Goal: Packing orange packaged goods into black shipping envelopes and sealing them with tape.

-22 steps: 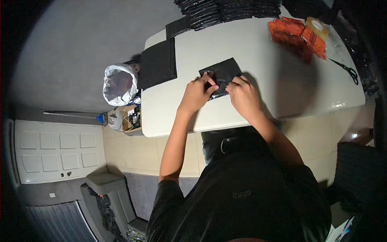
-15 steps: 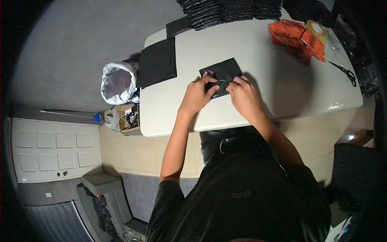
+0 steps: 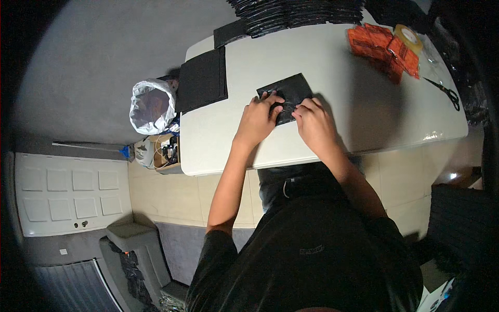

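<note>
A flat black packet (image 3: 292,89) with a shiny plastic-like surface lies tilted on the white table, in front of me. My left hand (image 3: 258,118) is on its left and near part, with the fingers bent and the thumb pointing across the top. At the packet's right near edge, my right hand (image 3: 313,120) pinches with thumb and index finger, the other fingers curled. Both hands cover the near corners, so the fold or edge under the fingertips is partly hidden.
Black sheets (image 3: 202,80) are piled at the table's left edge. Along the back stand stacked black packets (image 3: 301,18). Far right are orange packets (image 3: 370,42), a tape roll (image 3: 408,38) and scissors (image 3: 446,93). A white-lined bin (image 3: 152,106) stands left of the white table (image 3: 218,140).
Both hands stay on the packet with only slight finger shifts. The left thumb and index finger have moved a little, and the packet lies in nearly the same place.
</note>
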### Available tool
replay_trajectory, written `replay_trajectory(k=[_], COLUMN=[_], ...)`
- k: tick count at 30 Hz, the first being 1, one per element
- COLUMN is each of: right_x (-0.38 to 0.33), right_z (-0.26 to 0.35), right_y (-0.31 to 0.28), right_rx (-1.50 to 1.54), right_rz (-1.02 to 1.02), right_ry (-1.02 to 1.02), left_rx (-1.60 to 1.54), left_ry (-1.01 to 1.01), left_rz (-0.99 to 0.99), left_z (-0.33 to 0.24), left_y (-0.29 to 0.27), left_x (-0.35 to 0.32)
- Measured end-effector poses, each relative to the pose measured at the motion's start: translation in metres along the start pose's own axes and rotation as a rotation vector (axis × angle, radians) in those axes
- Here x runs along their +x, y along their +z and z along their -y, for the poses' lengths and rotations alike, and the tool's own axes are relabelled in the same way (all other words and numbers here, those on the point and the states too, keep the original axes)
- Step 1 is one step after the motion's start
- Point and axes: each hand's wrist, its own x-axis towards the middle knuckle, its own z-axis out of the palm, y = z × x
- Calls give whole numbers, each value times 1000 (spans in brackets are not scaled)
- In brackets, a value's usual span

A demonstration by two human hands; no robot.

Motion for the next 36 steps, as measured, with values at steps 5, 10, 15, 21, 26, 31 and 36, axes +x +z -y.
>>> replay_trajectory(k=[5, 10, 15, 21, 26, 31, 36], right_x=[-1, -2, 0, 1, 0, 0, 13], right_z=[-5, -5, -4, -6, -7, -7, -3], right_y=[2, 2, 3, -1, 2, 0, -2], right_rx=[-7, -22, -30, -28, -19, -37, 127], right_rz=[2, 10, 0, 42, 59, 62, 69], right_ry=[-9, 11, -16, -5, 16, 30, 169], left_rx=[34, 58, 161, 437, 548, 512, 442], left_ry=[14, -101, -52, 11, 99, 10, 14], left_rz=[-53, -21, 25, 412, 677, 754, 535], left_z=[-3, -16, -7, -16, -18, -26, -20], left_y=[8, 6, 3, -14, -22, -26, -28], left_x=[2, 8, 21, 68, 95, 89, 61])
